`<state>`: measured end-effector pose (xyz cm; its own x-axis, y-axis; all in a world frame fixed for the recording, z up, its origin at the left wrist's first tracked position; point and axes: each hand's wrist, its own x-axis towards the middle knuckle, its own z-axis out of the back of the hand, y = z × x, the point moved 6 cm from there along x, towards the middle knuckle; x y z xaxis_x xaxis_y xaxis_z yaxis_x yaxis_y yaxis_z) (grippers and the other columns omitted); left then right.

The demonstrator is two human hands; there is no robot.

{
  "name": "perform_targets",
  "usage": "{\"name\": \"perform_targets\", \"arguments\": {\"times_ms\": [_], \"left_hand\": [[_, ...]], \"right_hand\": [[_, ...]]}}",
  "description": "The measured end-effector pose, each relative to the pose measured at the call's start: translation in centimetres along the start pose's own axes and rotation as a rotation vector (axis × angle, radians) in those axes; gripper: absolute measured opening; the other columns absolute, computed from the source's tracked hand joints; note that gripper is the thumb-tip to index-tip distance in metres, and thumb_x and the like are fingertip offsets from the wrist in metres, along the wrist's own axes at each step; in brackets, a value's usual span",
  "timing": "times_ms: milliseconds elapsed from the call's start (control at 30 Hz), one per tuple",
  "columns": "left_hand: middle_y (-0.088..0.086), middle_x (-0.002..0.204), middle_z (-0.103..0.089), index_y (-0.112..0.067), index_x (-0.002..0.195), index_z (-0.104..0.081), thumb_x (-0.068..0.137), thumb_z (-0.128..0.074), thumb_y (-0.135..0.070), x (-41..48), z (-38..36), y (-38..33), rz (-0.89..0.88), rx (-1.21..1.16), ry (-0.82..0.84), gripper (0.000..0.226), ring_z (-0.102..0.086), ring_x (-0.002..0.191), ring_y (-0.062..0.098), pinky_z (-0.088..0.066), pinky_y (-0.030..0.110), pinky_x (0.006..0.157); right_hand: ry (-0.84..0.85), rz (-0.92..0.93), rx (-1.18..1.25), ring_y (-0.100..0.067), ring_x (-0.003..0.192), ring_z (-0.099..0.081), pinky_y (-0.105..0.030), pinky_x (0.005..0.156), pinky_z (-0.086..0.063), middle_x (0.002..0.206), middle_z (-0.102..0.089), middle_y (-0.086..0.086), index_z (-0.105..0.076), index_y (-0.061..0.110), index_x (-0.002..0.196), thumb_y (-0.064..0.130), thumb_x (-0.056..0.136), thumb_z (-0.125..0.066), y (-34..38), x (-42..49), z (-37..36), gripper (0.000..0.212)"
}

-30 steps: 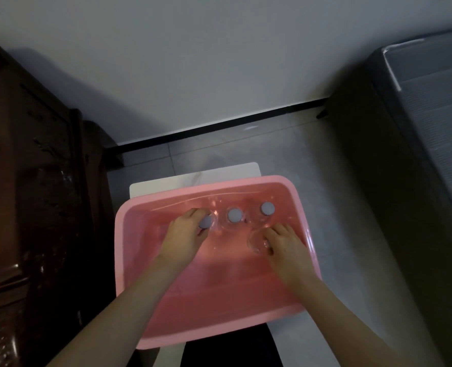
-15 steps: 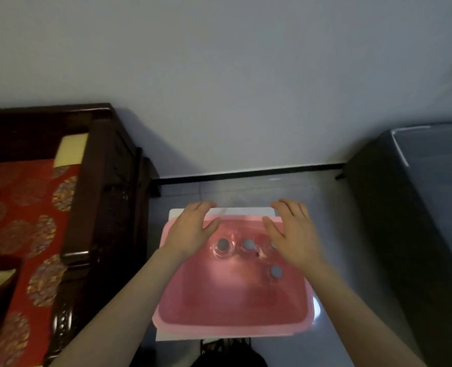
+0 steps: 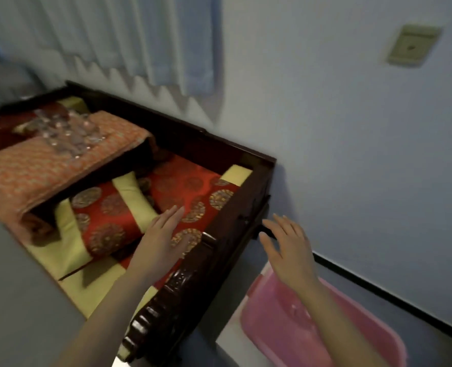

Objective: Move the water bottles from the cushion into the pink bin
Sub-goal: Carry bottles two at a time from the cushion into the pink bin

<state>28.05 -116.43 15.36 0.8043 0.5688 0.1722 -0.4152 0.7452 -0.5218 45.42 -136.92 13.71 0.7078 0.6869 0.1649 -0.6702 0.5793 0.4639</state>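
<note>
Several clear water bottles [image 3: 68, 133] stand in a blurred cluster on an orange patterned cushion [image 3: 34, 165] at the far left of the dark wooden sofa. The pink bin [image 3: 299, 337] sits low at the bottom right on a white stool, partly cut off by the frame; its contents are hidden by my right arm. My left hand [image 3: 164, 239] hovers open over the red seat cushion, fingers pointing toward the bottles. My right hand [image 3: 286, 250] is open too, above the bin's near edge beside the sofa's armrest. Neither hand holds anything.
The carved dark armrest [image 3: 193, 276] runs between my two hands. Red and yellow pillows [image 3: 105, 221] lie on the seat below the orange cushion. A curtain [image 3: 129, 41] hangs behind the sofa, and a wall plate [image 3: 413, 46] sits on the wall at upper right.
Both hands left the bottles standing in the pink bin and lifted out. My view swung left from the bin to the sofa, and my hands now reach toward the cushions.
</note>
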Motion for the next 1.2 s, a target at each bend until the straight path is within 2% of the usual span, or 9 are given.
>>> {"name": "perform_targets", "arguments": {"times_ms": [133, 300, 400, 533, 667, 867, 1033, 1200], "left_hand": [[-0.006, 0.152, -0.031, -0.028, 0.148, -0.024, 0.092, -0.055, -0.036, -5.2, 8.0, 8.1, 0.216, -0.058, -0.098, 0.064, -0.030, 0.139, 0.017, -0.034, 0.035, 0.108], [0.000, 0.138, -0.052, -0.020, 0.141, -0.041, 0.089, -0.061, -0.033, -12.6, 17.4, 18.7, 0.413, -0.167, -0.270, 0.056, -0.049, 0.125, 0.020, -0.042, 0.035, 0.094], [0.003, 0.128, -0.060, -0.019, 0.134, -0.049, 0.088, -0.063, -0.027, -16.9, 22.5, 25.3, 0.458, -0.192, -0.353, 0.049, -0.056, 0.109, 0.016, -0.042, 0.032, 0.086], [0.009, 0.127, -0.060, -0.009, 0.131, -0.051, 0.087, -0.064, -0.020, -21.8, 27.5, 32.6, 0.537, -0.189, -0.411, 0.047, -0.059, 0.110, 0.022, -0.040, 0.030, 0.088], [0.009, 0.125, -0.062, -0.010, 0.128, -0.054, 0.087, -0.064, -0.022, -24.5, 30.4, 39.2, 0.626, -0.224, -0.427, 0.044, -0.059, 0.110, 0.021, -0.039, 0.029, 0.088], [0.006, 0.123, -0.063, -0.012, 0.127, -0.055, 0.084, -0.068, -0.021, -24.6, 32.6, 47.6, 0.681, -0.198, -0.419, 0.045, -0.060, 0.109, 0.018, -0.042, 0.028, 0.087], [0.005, 0.123, -0.063, -0.011, 0.126, -0.055, 0.085, -0.067, -0.020, -20.0, 35.7, 54.9, 0.677, -0.188, -0.422, 0.044, -0.060, 0.109, 0.017, -0.039, 0.024, 0.088], [0.005, 0.122, -0.063, -0.011, 0.126, -0.056, 0.086, -0.066, -0.018, -13.3, 40.6, 62.9, 0.676, -0.200, -0.422, 0.043, -0.059, 0.108, 0.015, -0.037, 0.022, 0.090]], "right_hand": [[0.090, 0.161, 0.034, -0.014, 0.142, -0.021, -0.046, 0.117, -0.020, 0.150, -0.038, 0.007, -0.046, 0.033, 0.137, 0.066, 0.088, -0.014, 10.5, 1.4, -3.5, 0.068], [0.149, 0.309, 0.035, -0.016, 0.142, -0.020, -0.048, 0.117, -0.017, 0.150, -0.037, 0.005, -0.047, 0.031, 0.136, 0.060, 0.091, -0.022, 23.4, 1.1, -8.8, 0.059], [0.163, 0.359, 0.036, -0.018, 0.142, -0.023, -0.050, 0.116, -0.019, 0.148, -0.040, 0.001, -0.050, 0.029, 0.134, 0.055, 0.093, -0.027, 31.1, 0.4, -12.8, 0.054], [0.200, 0.395, 0.035, -0.021, 0.138, -0.030, -0.051, 0.114, -0.022, 0.143, -0.046, -0.002, -0.054, 0.026, 0.131, 0.053, 0.093, -0.029, 39.6, -0.1, -18.1, 0.053], [0.244, 0.416, 0.088, -0.020, 0.134, -0.033, -0.043, 0.110, -0.030, 0.140, -0.048, -0.001, -0.055, 0.023, 0.130, 0.048, 0.096, -0.039, 45.9, 0.5, -22.2, 0.045], [0.336, 0.393, 0.189, -0.022, 0.128, -0.041, -0.036, 0.104, -0.034, 0.134, -0.052, -0.002, -0.055, 0.021, 0.128, 0.038, 0.095, -0.050, 51.7, 3.4, -28.6, 0.037], [0.364, 0.378, 0.274, -0.015, 0.121, -0.046, -0.023, 0.091, -0.031, 0.129, -0.051, 0.002, -0.053, 0.021, 0.130, 0.033, 0.094, -0.054, 56.8, 9.0, -33.7, 0.038], [0.363, 0.320, 0.315, -0.021, 0.123, -0.049, -0.031, 0.097, -0.037, 0.131, -0.053, -0.003, -0.054, 0.017, 0.130, 0.032, 0.093, -0.055, 62.7, 17.1, -38.5, 0.040]]}}
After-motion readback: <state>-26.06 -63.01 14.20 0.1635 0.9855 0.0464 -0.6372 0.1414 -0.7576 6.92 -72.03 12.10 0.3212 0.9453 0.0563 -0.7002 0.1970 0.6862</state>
